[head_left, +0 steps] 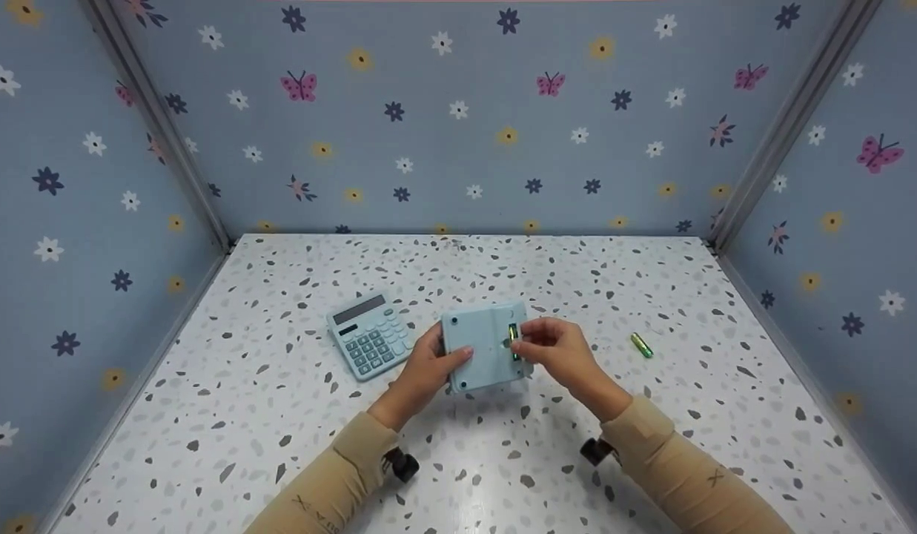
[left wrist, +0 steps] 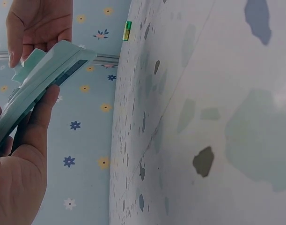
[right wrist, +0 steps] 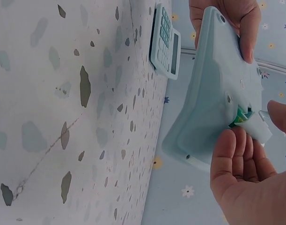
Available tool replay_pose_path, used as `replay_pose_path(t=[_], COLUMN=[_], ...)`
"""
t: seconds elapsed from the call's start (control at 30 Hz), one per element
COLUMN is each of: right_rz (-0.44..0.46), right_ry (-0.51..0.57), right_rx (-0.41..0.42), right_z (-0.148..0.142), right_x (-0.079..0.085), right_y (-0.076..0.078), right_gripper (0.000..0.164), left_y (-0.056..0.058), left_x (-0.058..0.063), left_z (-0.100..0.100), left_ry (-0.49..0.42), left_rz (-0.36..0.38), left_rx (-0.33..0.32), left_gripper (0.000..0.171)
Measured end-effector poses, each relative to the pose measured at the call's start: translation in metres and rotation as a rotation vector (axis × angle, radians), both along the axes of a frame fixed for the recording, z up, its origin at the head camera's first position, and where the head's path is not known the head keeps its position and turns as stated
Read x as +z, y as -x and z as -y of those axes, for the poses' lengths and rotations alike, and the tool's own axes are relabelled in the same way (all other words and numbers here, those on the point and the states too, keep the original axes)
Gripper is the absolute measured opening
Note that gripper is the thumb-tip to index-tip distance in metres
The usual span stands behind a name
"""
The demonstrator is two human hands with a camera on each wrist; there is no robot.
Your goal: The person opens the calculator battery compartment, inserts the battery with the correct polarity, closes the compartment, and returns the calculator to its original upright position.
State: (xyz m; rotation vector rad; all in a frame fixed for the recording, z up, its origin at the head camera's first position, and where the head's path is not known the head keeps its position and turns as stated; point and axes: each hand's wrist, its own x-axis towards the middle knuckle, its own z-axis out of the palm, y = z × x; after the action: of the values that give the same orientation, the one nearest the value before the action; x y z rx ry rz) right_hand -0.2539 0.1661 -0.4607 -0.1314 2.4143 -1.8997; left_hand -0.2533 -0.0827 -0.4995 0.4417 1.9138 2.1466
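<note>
A light blue calculator (head_left: 474, 350), its back turned up, is held above the table by my left hand (head_left: 430, 362). The left thumb lies across the back and the fingers go underneath. My right hand (head_left: 565, 354) is at the battery compartment on the right part of the back. It pinches a small light blue battery cover (right wrist: 256, 127), which stands tilted out from the back. A green battery (right wrist: 238, 116) shows in the compartment beside the cover, partly hidden by the fingers. The calculator's keys and screen face away from the head view.
A second light blue calculator (head_left: 369, 337) lies face up on the speckled table (head_left: 295, 445), left of the held one. A loose green battery (head_left: 641, 345) lies to the right of my right hand. Flower-patterned walls (head_left: 458, 148) enclose the table's back and sides.
</note>
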Motion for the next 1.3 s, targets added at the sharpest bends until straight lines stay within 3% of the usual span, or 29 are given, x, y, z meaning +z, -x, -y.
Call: replay_pose_path(t=[0.67,1.3], right_rz=[-0.040,-0.005], right_ry=[-0.051,-0.105], right_rx=[-0.032,-0.053], right_z=[0.0005,0.0061], right_x=[-0.0011,-0.0041], right_y=[0.0012,0.0070], right_gripper=[0.024,0.028], left_y=[-0.0015,-0.0020], left_x=[0.0030,0.0005], left_z=[-0.0002,-0.0028], left_ry=[0.023,0.076], left_rz=[-0.006,-0.066], left_rx=[-0.004,0.022], left_gripper=[0.060,0.056])
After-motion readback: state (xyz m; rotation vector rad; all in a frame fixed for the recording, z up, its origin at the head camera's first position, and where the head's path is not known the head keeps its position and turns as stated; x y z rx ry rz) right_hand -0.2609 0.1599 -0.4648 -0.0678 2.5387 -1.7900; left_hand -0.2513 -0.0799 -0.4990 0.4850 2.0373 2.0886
